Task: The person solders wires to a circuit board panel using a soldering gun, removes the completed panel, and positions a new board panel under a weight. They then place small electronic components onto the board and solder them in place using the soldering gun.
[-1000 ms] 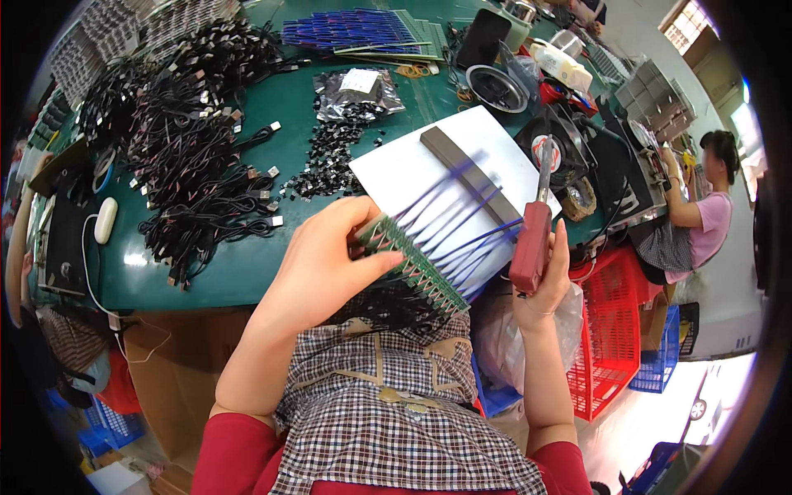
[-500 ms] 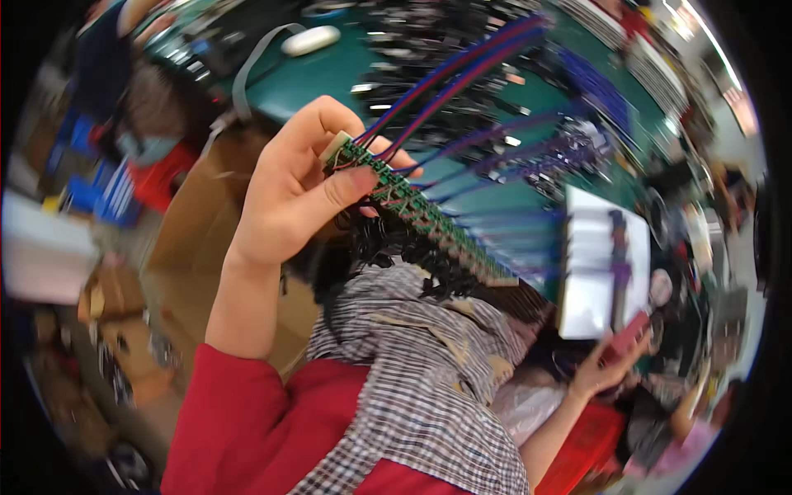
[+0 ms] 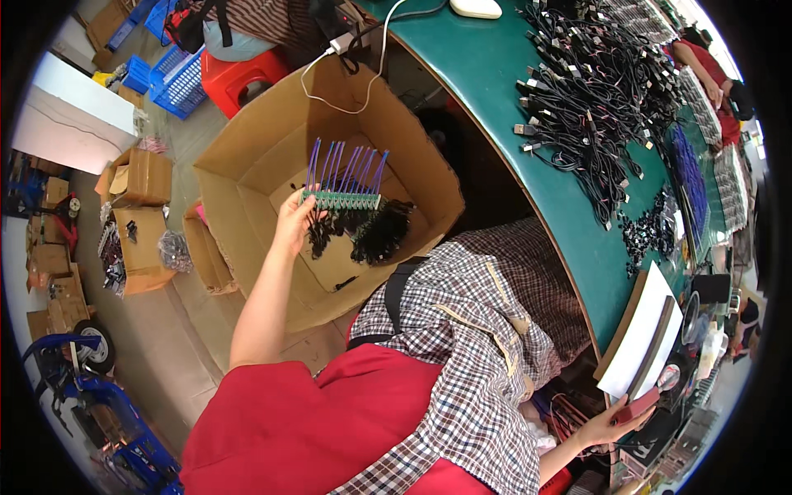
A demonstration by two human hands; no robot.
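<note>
My left hand (image 3: 293, 223) pinches the left end of a long green circuit board strip (image 3: 342, 200). Blue and purple wires (image 3: 351, 167) stand up from one side of this strip. Black cables (image 3: 384, 233) hang in a bunch below it. Hand and strip are over the open top of a large cardboard box (image 3: 239, 157); whether the cables touch its bottom I cannot tell. Far to the right, my right hand (image 3: 601, 430) is closed around a dark red, block-shaped object (image 3: 637, 406) beside a white sheet (image 3: 649, 326) at the table's edge.
The green table (image 3: 487, 82) curves along the right, bearing a heap of black USB cables (image 3: 590, 91) and blue wires (image 3: 689, 177). A white cord (image 3: 363, 103) hangs over the box's far side. A red stool (image 3: 246, 77) and smaller cartons (image 3: 148, 247) stand left.
My left hand has carried the circuit board strip from above my lap and the table's near side to over the cardboard box. The view has swung left. My right hand still grips the red object.
</note>
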